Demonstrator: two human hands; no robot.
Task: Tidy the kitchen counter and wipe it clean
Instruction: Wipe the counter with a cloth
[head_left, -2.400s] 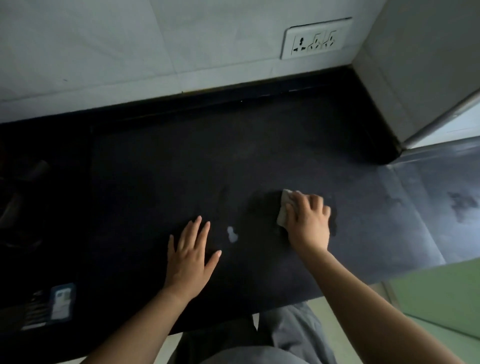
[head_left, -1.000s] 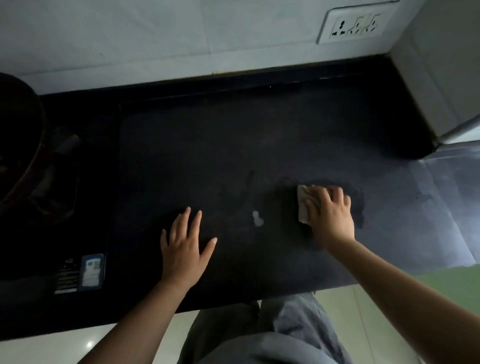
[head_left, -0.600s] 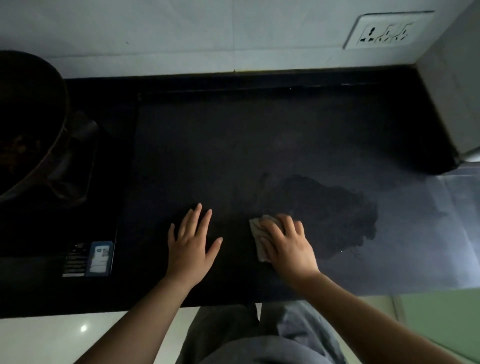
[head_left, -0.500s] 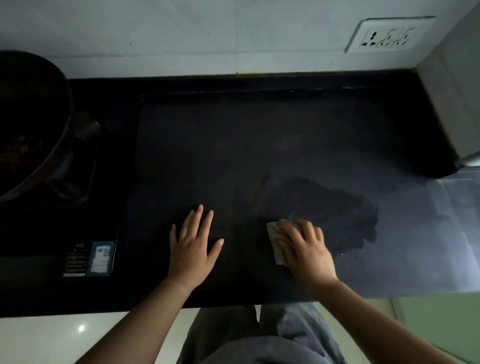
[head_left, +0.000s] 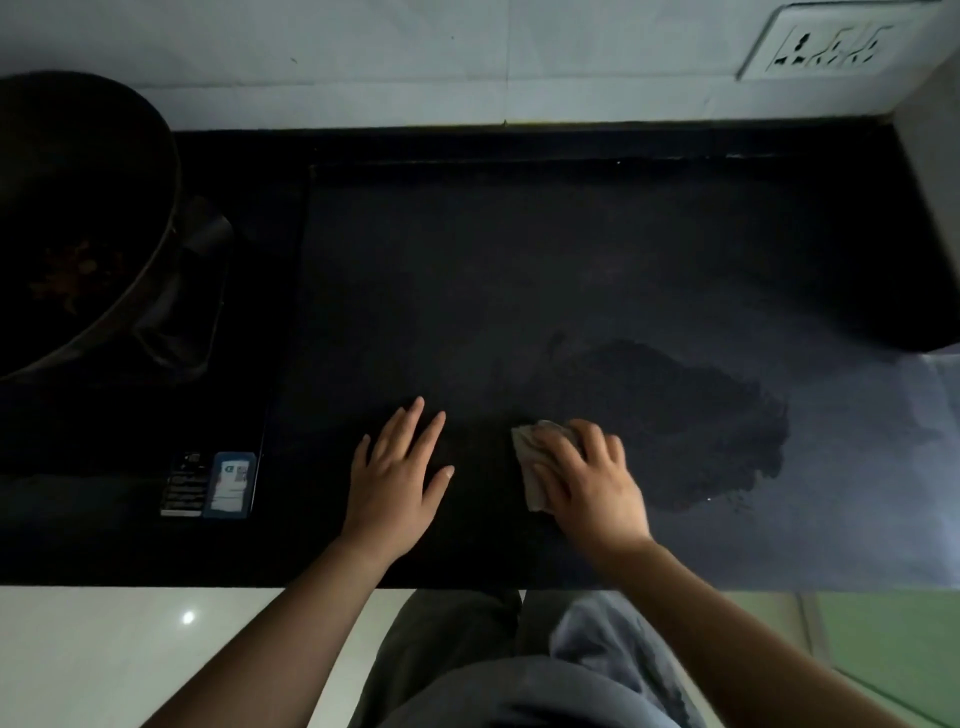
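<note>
The black kitchen counter (head_left: 519, 270) fills the middle of the head view. My right hand (head_left: 589, 480) presses a small grey cloth (head_left: 530, 467) flat on the counter near its front edge; most of the cloth is hidden under my fingers. A dark wet patch (head_left: 691, 410) spreads on the counter just right of the cloth. My left hand (head_left: 397, 473) lies flat on the counter to the left of the cloth, fingers spread, holding nothing.
A dark wok (head_left: 67, 223) sits on a black cooktop (head_left: 130, 415) at the left, with a label sticker (head_left: 228, 483) near the cooktop's front. A wall socket (head_left: 831, 47) is at the back right. A wall corner (head_left: 935, 171) juts in at the right.
My right hand has dragged the cloth from the counter's right part toward the left and nearer the front edge, leaving a wet patch; the small white spot is gone. My left hand stayed flat.
</note>
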